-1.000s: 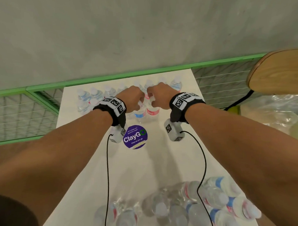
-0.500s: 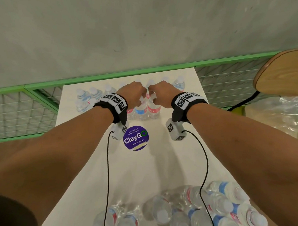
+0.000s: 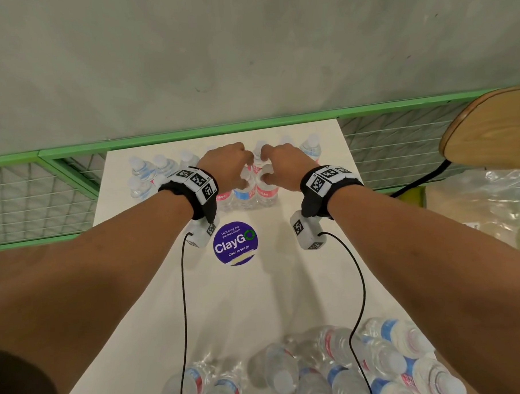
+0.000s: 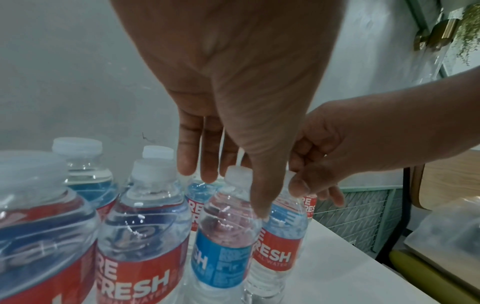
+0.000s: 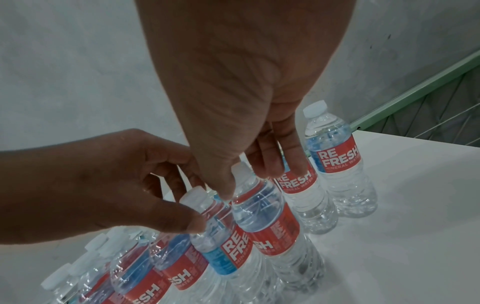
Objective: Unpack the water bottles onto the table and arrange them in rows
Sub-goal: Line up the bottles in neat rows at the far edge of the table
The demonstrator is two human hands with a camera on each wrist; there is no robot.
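Pinching, with the left hand (image 3: 224, 165), the neck of a clear plastic water bottle with a blue label (image 4: 221, 246); pinching, with the right hand (image 3: 281, 166), its clear red-labelled neighbour (image 4: 278, 253). Standing both upright in the near row at the far end of the white table (image 3: 257, 301), close beside other upright bottles (image 4: 140, 236). Risking, probably, a chain of toppling: letting go off-balance, or brushing tight-packed caps while withdrawing.

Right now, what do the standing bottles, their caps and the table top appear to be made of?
Standing bottles: thin clear plastic, glossy; ribbed walls show the water and catch highlights. Their labels look like printed film, red and blue.
Caps: opaque white plastic, matte, with a ridged skirt.
Table top: smooth white surface, probably laminate or painted board; it gives soft reflections, and the core is not visible.
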